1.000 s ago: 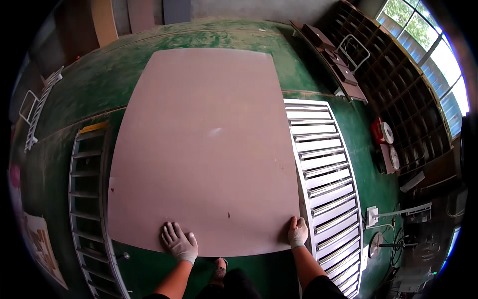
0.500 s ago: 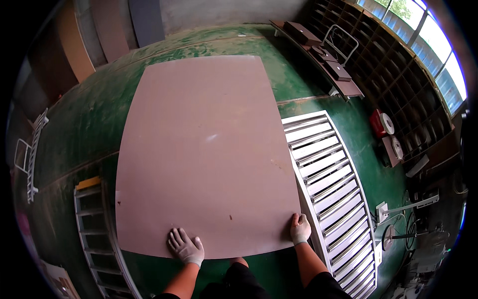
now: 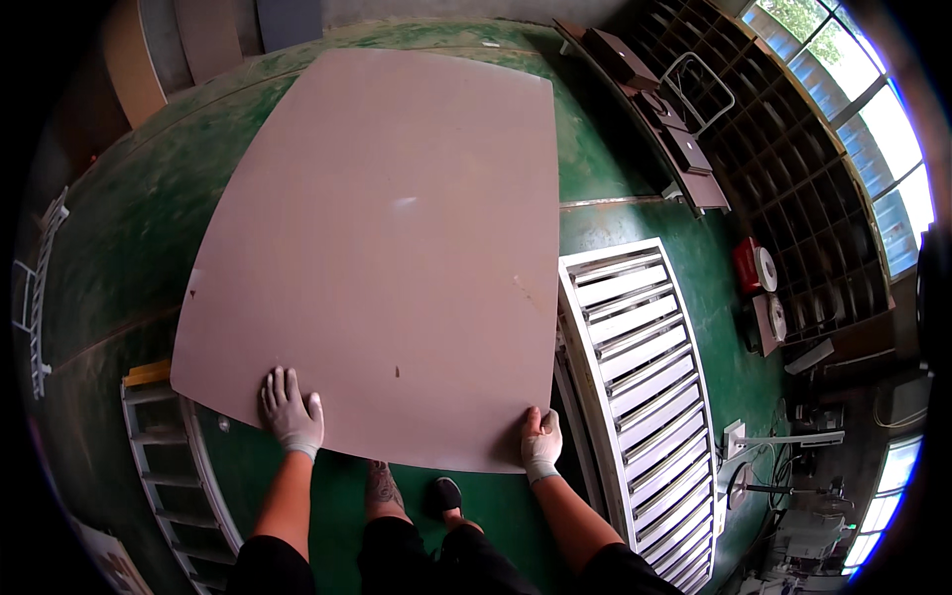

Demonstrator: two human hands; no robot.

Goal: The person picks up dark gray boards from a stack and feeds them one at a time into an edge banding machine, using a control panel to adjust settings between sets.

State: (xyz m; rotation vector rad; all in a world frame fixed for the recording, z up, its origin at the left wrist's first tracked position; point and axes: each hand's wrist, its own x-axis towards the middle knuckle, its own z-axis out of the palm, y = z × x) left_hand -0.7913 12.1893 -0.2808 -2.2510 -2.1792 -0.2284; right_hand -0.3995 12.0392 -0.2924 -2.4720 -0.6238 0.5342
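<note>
A large pinkish-brown flat board spreads out before me, bearing a few small dark marks and a scuff. My left hand, in a pale glove, lies on its near edge toward the left, with fingers stretched out flat on the surface. At the near right corner my right hand, also gloved, is closed around the board's edge, thumb on top. What carries the board from below is hidden beneath it.
A white roller conveyor runs along the board's right side. To the left lies another metal frame with rollers. Beyond on the right are a low table with brown boxes and a wall of pigeonhole shelves. Green floor lies between.
The board has turned and shifted left, its near left corner swinging outward and away from me. Both hands moved left and farther forward with it. My feet now show below its near edge.
</note>
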